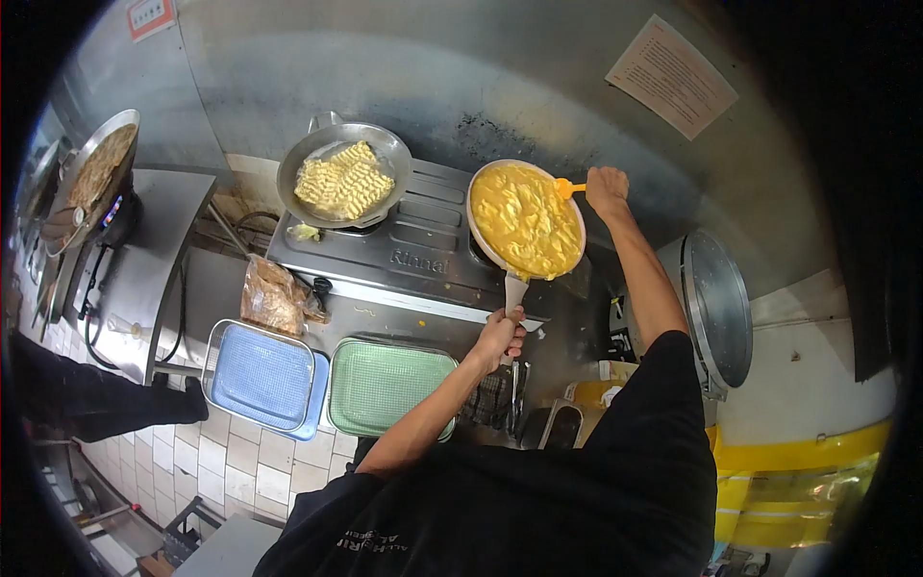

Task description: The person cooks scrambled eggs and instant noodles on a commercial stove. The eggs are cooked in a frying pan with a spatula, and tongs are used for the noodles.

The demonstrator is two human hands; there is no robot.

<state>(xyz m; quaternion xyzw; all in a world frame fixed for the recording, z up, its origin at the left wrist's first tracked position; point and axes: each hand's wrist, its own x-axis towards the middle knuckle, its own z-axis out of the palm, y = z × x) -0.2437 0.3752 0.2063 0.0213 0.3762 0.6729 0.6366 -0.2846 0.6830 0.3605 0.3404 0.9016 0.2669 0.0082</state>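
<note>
Holding: left hand (499,335) wraps its fingers around the pale handle of a frying pan (525,220) at centre frame, lifting it slightly tilted over the right burner of a steel stove (423,258).
Pan contents: yellow scrambled egg fills the frying pan from rim to rim.
Right hand: right hand (607,188), arm stretched to the upper right of centre, closes its fingers on the handle of an orange spatula (569,188), whose blade touches the egg at the pan's far rim.
Second pan: a metal pan (343,173) with a pale block of noodles (341,181) sits on the left burner, upper centre.
Lower centre: a blue tray (261,377) and a green tray (385,385) rest side by side before the stove, with a crumpled bag (272,297) just above the blue one.
Far left: a wok (94,176) of brown food stands tilted on another tabletop (154,252).
Left edge: another person's dark sleeve (106,401) reaches in.
</note>
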